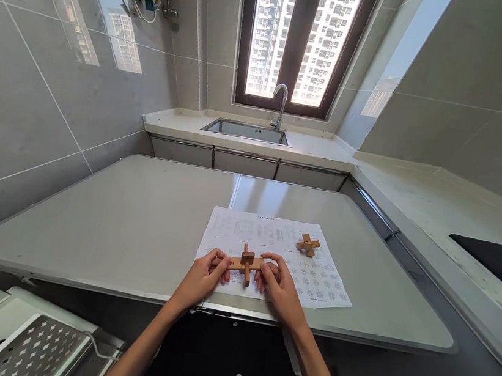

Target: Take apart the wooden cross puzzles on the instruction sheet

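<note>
Brown wood shows between the two hands: a cross (247, 266) of interlocked bars, one running left to right, another pointing from the person towards the window (293, 52), and a short block standing up where they meet. The left hand (206, 273) has thumb and fingers pinched together on the left end of the long bar; the right hand (279, 283) closes likewise on the right end. The cross is over the near part of a printed sheet (244, 236); whether its underside touches the paper, I cannot tell. A smaller star (308, 245), also of wooden pieces, lies on the sheet's far right part, apart from both hands. Rows of small drawings cover the paper, too fine to read.

The sheet lies on a pale table (102, 224), right of its middle and near the person. Beyond the table, a steel sink (245, 130) is set into a white counter (172, 119). Small dark slots mark the sink's back wall; its floor is hidden by the front edge, so I cannot tell what it holds. A curved tap (283, 103) stands behind it. At lower left, a white unit (18, 305) bears perforated metal panels, with a cable (98, 348) across it.
</note>
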Tool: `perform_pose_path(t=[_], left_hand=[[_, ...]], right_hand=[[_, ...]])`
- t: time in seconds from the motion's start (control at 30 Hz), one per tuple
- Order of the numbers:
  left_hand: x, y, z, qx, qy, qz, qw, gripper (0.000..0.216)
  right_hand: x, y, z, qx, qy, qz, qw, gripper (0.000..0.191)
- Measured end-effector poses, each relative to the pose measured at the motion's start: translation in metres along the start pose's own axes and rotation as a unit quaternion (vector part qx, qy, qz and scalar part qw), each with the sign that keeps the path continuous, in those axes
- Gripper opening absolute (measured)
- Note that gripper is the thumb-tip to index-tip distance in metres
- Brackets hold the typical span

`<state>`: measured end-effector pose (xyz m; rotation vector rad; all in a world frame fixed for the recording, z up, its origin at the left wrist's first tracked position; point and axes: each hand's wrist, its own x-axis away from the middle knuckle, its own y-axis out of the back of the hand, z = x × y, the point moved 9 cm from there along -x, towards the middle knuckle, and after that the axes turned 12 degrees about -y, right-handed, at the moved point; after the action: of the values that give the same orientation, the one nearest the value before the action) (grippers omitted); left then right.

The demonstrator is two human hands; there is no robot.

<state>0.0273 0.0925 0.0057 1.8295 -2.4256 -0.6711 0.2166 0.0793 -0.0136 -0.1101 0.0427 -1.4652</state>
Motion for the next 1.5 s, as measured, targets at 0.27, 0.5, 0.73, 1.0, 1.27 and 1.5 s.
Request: perform_pose_path(t=[0.27, 0.5, 0.73, 1.0, 1.27, 1.5], left_hand=[[-0.002, 0.004, 0.000, -0.056, 0.007, -0.031, 0.998, 0.041], [-0.001, 0.005, -0.003, -0.073, 0.003, -0.034, 0.997, 0.041], [0.000, 0.006, -0.004, -0.083, -0.001, -0.050, 0.995, 0.041], [-0.001, 0.007, -0.002, -0.093, -0.001, -0.061, 0.994, 0.038], [-0.003, 0.010, 0.002, -0.088, -0.008, -0.071, 0.994, 0.037], [-0.002, 0.005, -0.010, -0.038, -0.047, -0.023, 0.998, 0.046]], right_hand=[[-0.004, -0.001, -0.014, 0.059, -0.015, -0.012, 0.998, 0.044], [-0.007, -0.002, -0.016, 0.043, -0.044, -0.020, 0.998, 0.051], [-0.007, -0.001, -0.016, 0.047, -0.042, -0.027, 0.998, 0.052], [-0.009, -0.001, -0.018, 0.046, -0.038, -0.027, 0.998, 0.052], [-0.008, -0.004, -0.013, 0.043, -0.031, -0.026, 0.998, 0.051], [0.009, -0.016, 0.008, 0.124, 0.037, -0.016, 0.992, 0.038]])
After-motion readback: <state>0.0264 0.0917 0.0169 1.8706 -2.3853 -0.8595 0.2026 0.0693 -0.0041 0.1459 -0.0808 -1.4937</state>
